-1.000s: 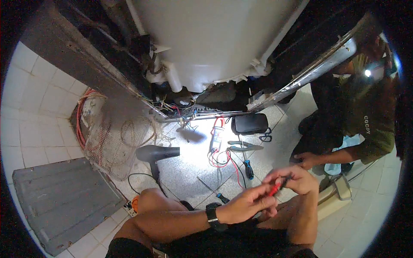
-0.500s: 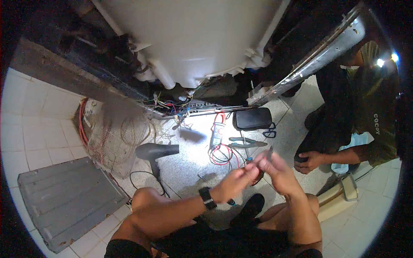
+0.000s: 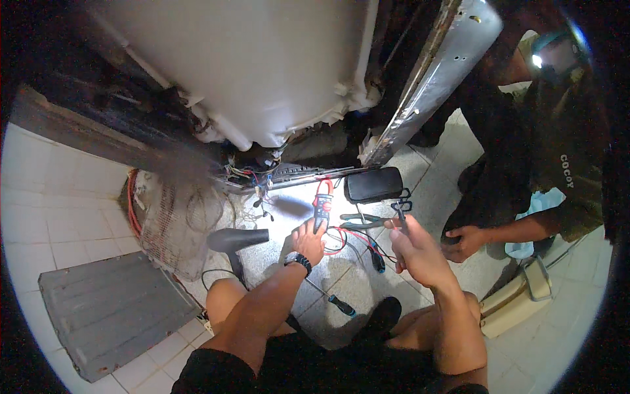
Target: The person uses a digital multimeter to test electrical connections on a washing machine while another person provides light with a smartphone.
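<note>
Left hand [image 3: 307, 240] is stretched forward to the floor, fingers closed around the lower end of a red-and-black clamp meter [image 3: 322, 209], which lies just beyond the fingertips, under the tilted white appliance tub [image 3: 262, 65]. Right hand [image 3: 413, 253] is raised, fingers pinched on a thin dark probe [image 3: 401, 220]. Red test leads [image 3: 344, 238] lie between both hands. Pliers [image 3: 364, 221] rest just beside the meter.

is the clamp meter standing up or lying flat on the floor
Lying flat. The clamp meter rests lengthwise on the lit floor, red jaw end toward the appliance, with the left hand on its lower end.
</note>
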A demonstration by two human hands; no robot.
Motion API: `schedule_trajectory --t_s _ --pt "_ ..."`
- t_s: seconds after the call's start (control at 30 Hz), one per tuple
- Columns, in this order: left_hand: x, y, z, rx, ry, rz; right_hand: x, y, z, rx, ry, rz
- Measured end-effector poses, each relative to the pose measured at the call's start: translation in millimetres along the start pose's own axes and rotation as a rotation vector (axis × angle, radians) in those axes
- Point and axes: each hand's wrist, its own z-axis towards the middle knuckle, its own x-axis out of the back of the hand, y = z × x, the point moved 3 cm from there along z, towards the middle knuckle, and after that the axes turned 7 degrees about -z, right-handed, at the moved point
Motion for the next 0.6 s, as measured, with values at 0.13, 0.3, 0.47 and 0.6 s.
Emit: schedule_trajectory --t_s 0.13,0.3,0.47,0.6 --pt "-0.1 8.5 3.7 -0.024 0.029 0.095 11.3 9.3 0.1 -0.021 0.018 -0.036" --pt "-11.5 -7.9 11.8 -0.079 0.152 0.150 13.6 6.2 -2.3 0.028 0.025 -0.060" --pt "-3.8 14.7 12.9 -0.050 0.140 0.064 19.2 25.2 -4.2 0.025 -0.066 0.054" --pt "-9.2 -6.0 5.0 0.186 -0.051 -0.171 8.2 18.1 -1.0 0.016 -0.077 0.482"
